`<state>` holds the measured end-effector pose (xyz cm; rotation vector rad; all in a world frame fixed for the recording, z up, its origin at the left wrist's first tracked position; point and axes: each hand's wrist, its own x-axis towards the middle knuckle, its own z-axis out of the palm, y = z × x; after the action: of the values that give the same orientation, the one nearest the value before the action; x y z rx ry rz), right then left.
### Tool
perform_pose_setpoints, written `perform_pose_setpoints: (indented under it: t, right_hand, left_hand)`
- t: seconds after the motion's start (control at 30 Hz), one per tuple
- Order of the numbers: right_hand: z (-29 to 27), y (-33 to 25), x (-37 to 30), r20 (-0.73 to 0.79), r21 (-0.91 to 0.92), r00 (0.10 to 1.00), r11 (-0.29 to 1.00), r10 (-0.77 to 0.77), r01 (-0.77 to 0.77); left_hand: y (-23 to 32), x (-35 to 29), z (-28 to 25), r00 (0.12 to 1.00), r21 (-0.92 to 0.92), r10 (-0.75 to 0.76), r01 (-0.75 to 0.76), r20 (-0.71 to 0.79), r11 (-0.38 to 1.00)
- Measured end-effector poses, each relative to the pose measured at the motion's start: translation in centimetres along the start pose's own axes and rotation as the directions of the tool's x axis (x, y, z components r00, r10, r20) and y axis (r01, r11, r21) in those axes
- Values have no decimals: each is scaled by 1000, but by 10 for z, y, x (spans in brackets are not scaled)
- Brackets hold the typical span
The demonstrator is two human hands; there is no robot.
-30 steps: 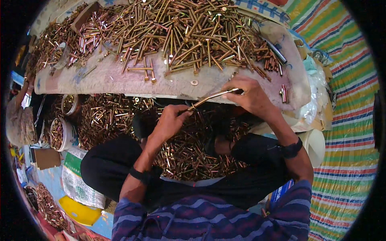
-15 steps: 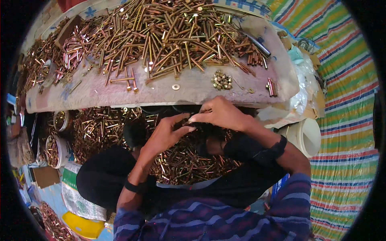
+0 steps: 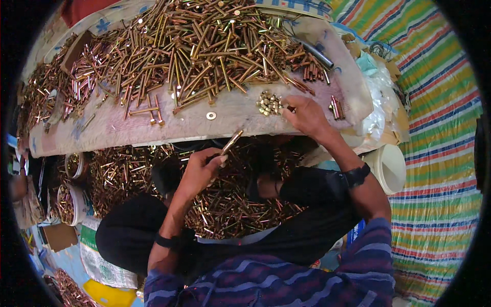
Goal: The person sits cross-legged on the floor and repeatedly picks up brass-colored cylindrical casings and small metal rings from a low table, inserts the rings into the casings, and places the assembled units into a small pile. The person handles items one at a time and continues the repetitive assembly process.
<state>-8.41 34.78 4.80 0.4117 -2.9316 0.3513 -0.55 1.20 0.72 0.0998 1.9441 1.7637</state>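
Observation:
My left hand (image 3: 203,166) is closed on a gold-coloured metal bolt (image 3: 232,141), whose free end slants up and to the right over the table's near edge. On the right, my right hand (image 3: 309,116) reaches over the table with thumb and fingers drawn together. Its fingertips are beside a small heap of gold nuts (image 3: 268,104); whatever they pinch is too small to make out. A single flat washer (image 3: 211,115) lies left of the nuts. Short metal sleeves (image 3: 336,108) stand grouped to the right of this hand.
A big pile of long bolts (image 3: 204,46) covers the far part of the cloth-topped table (image 3: 174,125). Below its edge, more bolts (image 3: 220,212) fill the space between my legs. A white bucket (image 3: 387,169) stands at right, beside striped sheeting (image 3: 434,153). A metal tube (image 3: 318,53) lies near the pile.
My hands, close together below the table edge before, have parted. The right one has moved up and right to the nuts; the left one stays low, the bolt now plainly showing in it.

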Motion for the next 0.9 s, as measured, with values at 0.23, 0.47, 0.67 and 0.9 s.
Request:
perform_pose_setpoints:
  t: [0.23, 0.47, 0.67, 0.9]
  right_hand:
    - [7, 10, 0, 58, 55, 997, 998, -42, 39]
    - [6, 16, 1, 76, 65, 991, 992, -110, 106]
    - [6, 24, 2, 107, 119, 991, 991, -79, 66]
    - [10, 29, 3, 101, 169, 991, 983, -83, 65]
  left_hand:
    - [-4, 3, 3, 1000, -15, -17, 17, -25, 1000]
    - [-3, 0, 4, 998, 52, 41, -38, -46, 998]
    - [-4, -1, 3, 999, 31, -12, 12, -31, 999]
    - [-6, -3, 3, 998, 56, 29, -26, -51, 998]
